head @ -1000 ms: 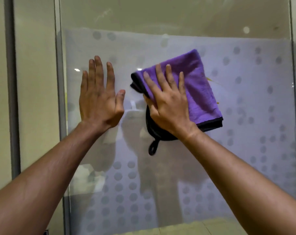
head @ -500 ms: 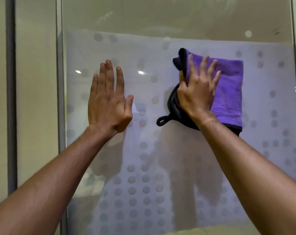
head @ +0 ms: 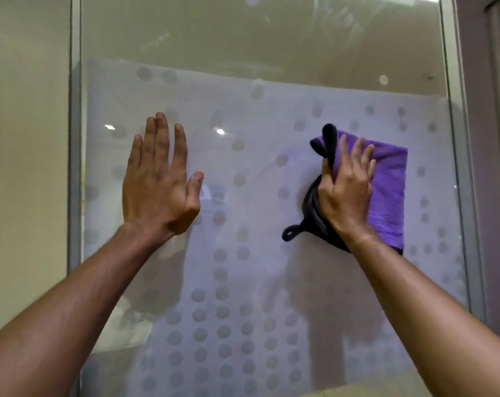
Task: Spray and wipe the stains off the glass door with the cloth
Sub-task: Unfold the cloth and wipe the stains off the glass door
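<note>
The glass door (head: 257,104) fills the view, with a frosted band of grey dots across its middle and lower part. My right hand (head: 344,193) presses a folded purple cloth (head: 389,196) with black edging flat against the glass at the right. A black loop of the cloth hangs out to the left of my wrist, and a black corner sticks up above my fingers. My left hand (head: 160,179) lies flat on the glass at the left, fingers together and pointing up, holding nothing. No spray bottle is in view.
A grey metal frame post (head: 74,167) runs down the door's left side, with a beige panel beyond it. Another frame edge (head: 458,173) and a brownish jamb stand at the right. Dim reflections show in the glass.
My right hand has slid the cloth across the glass from the middle to the right, turning it as it went. My left hand has stayed flat on the glass.
</note>
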